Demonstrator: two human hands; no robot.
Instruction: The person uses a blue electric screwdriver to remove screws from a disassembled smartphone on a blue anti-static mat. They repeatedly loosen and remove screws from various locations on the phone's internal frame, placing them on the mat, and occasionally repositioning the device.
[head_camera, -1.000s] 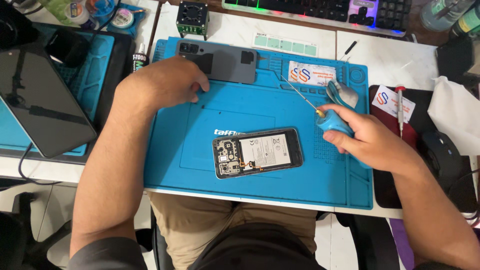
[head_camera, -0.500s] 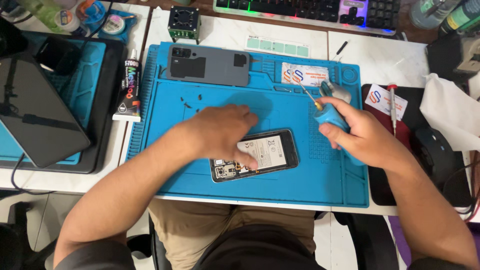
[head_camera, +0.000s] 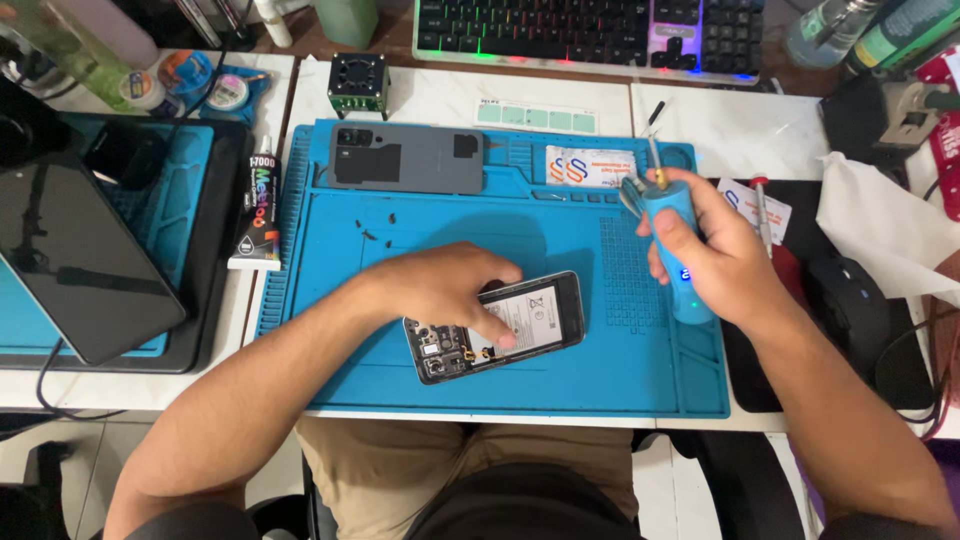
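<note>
Your left hand (head_camera: 440, 290) presses fingertips on the opened phone (head_camera: 495, 325) near the mat's (head_camera: 620, 380) front edge; your right hand (head_camera: 715, 250) grips the blue electric screwdriver (head_camera: 675, 235); grey back cover (head_camera: 405, 158) lies at the far-left corner; loose screws (head_camera: 378, 232) between.

White desk (head_camera: 700, 130) carries it all. A blue mat (head_camera: 600, 380) lies flat under both hands, with an opened phone (head_camera: 495, 325) on it beneath the left fingers. Beyond that grip lies a grey back cover (head_camera: 405, 158), with small black screws (head_camera: 385, 228) between. A keyboard (head_camera: 590, 35) sits further back, a glue tube (head_camera: 258, 205) off left of the mat.
</note>
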